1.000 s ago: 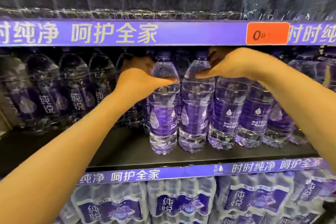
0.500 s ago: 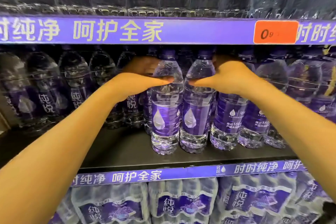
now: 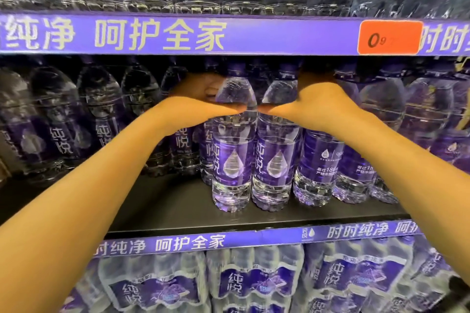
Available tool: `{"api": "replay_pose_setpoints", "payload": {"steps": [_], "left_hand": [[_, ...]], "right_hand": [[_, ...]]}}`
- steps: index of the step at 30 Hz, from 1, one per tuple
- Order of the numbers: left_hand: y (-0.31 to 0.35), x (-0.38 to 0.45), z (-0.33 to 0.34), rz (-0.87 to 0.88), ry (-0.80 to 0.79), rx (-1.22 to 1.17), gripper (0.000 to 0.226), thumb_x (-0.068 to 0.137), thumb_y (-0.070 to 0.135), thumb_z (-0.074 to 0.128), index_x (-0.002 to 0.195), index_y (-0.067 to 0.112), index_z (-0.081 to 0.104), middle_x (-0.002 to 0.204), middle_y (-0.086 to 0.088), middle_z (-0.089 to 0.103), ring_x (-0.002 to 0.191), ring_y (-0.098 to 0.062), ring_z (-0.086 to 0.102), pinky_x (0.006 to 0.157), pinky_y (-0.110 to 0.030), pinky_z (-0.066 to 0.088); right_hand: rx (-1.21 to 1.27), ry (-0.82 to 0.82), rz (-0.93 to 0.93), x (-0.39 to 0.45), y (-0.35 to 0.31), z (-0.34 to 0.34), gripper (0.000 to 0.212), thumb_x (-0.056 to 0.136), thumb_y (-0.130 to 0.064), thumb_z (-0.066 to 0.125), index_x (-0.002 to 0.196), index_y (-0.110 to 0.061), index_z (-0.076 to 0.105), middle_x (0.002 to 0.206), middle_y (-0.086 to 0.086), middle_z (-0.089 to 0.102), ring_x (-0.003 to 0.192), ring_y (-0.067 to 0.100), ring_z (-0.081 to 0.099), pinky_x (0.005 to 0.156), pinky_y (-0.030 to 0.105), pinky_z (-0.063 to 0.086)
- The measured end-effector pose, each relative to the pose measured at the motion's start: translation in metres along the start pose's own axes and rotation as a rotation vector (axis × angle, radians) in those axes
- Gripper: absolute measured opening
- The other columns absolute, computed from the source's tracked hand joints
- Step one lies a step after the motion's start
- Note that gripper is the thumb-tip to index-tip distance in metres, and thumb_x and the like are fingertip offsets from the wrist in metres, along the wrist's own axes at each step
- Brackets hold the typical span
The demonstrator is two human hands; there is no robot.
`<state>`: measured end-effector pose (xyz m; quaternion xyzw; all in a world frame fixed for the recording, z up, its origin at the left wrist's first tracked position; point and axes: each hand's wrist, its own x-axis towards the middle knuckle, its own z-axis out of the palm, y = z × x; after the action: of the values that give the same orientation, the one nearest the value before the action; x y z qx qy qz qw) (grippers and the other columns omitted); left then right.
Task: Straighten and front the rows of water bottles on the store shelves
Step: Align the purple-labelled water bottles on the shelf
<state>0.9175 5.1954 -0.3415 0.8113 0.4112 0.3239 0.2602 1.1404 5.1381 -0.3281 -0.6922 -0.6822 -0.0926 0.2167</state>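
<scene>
Left hand (image 3: 193, 112) grips the shoulder of the left front bottle (image 3: 234, 142), thumb across its front, fingers curled behind. Right hand (image 3: 315, 107) grips the right front bottle (image 3: 276, 150) the same way. Both bottles stand upright, touching, near the middle shelf (image 3: 165, 206) front edge. Bottles to the left sit further back. Orange price tag (image 3: 390, 37) above right.

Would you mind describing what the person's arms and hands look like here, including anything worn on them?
Both forearms are bare as far as the view shows: no sleeves, gloves, watch or bracelets. The left hand and right hand show no rings on the parts visible; the fingers are mostly hidden behind the bottles.
</scene>
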Motion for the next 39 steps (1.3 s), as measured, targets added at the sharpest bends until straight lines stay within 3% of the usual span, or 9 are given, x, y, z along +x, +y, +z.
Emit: {"api": "replay_pose_setpoints", "payload": {"steps": [5,11,16,20,26,29,32,35,39], "left_hand": [[-0.003,0.007,0.005,-0.005,0.11,0.028,0.063,0.047,0.065,0.083,0.102,0.043,0.061,0.1,0.023,0.064,0.095,0.002,0.062,0.081,-0.02,0.054],[0.0,0.015,0.011,-0.058,0.164,0.379,0.077,0.056,0.085,0.065,0.109,0.03,0.066,0.108,0.005,0.069,0.1,-0.02,0.064,0.09,-0.041,0.052],[-0.008,0.015,0.004,-0.132,0.099,0.206,0.04,0.054,0.084,0.072,0.08,0.061,0.055,0.081,0.035,0.062,0.077,0.012,0.06,0.068,-0.006,0.05],[-0.016,0.02,0.009,-0.225,0.16,0.231,0.081,0.039,0.089,0.073,0.103,0.042,0.056,0.103,0.013,0.063,0.094,-0.013,0.06,0.089,-0.032,0.054],[-0.01,0.004,0.01,-0.021,0.253,0.127,0.041,0.054,0.069,0.081,0.08,0.05,0.056,0.075,0.024,0.059,0.068,0.005,0.056,0.065,-0.018,0.047],[-0.003,0.006,0.014,-0.016,0.237,0.069,0.042,0.053,0.065,0.084,0.075,0.046,0.054,0.067,0.028,0.054,0.057,0.012,0.054,0.05,-0.011,0.043],[-0.013,0.012,0.005,-0.03,0.217,-0.014,0.069,0.032,0.074,0.084,0.087,0.04,0.061,0.082,0.028,0.065,0.077,0.014,0.06,0.067,-0.007,0.053],[-0.027,0.015,0.002,-0.024,0.203,0.011,0.055,0.039,0.077,0.084,0.088,0.061,0.065,0.088,0.041,0.064,0.093,0.009,0.063,0.09,-0.034,0.057],[-0.031,0.019,0.004,-0.007,0.248,0.027,0.057,0.039,0.081,0.081,0.091,0.07,0.059,0.091,0.043,0.062,0.095,0.005,0.064,0.09,-0.04,0.058]], "right_hand": [[0.108,-0.122,0.099,-0.001,0.005,-0.009,0.065,0.062,-0.074,0.072,0.068,-0.013,0.049,0.05,0.0,0.044,0.047,0.014,0.042,0.038,0.021,0.034],[0.205,-0.289,0.313,-0.001,0.017,-0.025,0.087,0.055,-0.068,0.081,0.117,-0.009,0.066,0.128,0.01,0.061,0.095,0.03,0.055,0.076,0.036,0.045],[0.093,-0.205,0.168,0.002,0.006,-0.02,0.098,0.053,-0.09,0.059,0.121,-0.02,0.054,0.103,0.006,0.065,0.086,0.026,0.06,0.072,0.033,0.052],[-0.033,-0.056,0.122,0.003,-0.003,-0.016,0.075,0.064,-0.084,0.057,0.078,-0.011,0.048,0.069,0.006,0.048,0.061,0.023,0.048,0.051,0.031,0.038],[0.08,-0.133,0.19,0.004,-0.001,-0.01,0.097,0.073,-0.076,0.059,0.134,-0.002,0.046,0.118,0.025,0.064,0.072,0.033,0.06,0.058,0.036,0.046],[0.098,-0.155,0.192,0.008,0.003,-0.01,0.1,0.071,-0.076,0.062,0.137,-0.003,0.046,0.135,0.022,0.055,0.109,0.038,0.061,0.087,0.045,0.054],[0.238,-0.162,0.187,0.013,0.012,-0.012,0.111,0.064,-0.073,0.072,0.15,-0.016,0.031,0.151,0.007,0.042,0.128,0.033,0.049,0.096,0.038,0.048],[0.351,-0.181,0.182,0.013,0.02,-0.011,0.119,0.055,-0.075,0.076,0.152,-0.024,0.028,0.153,-0.002,0.039,0.132,0.027,0.046,0.095,0.034,0.045],[0.308,-0.174,0.148,0.017,0.026,-0.008,0.116,0.057,-0.071,0.077,0.151,-0.023,0.029,0.152,-0.001,0.04,0.131,0.027,0.047,0.096,0.034,0.045]]}}
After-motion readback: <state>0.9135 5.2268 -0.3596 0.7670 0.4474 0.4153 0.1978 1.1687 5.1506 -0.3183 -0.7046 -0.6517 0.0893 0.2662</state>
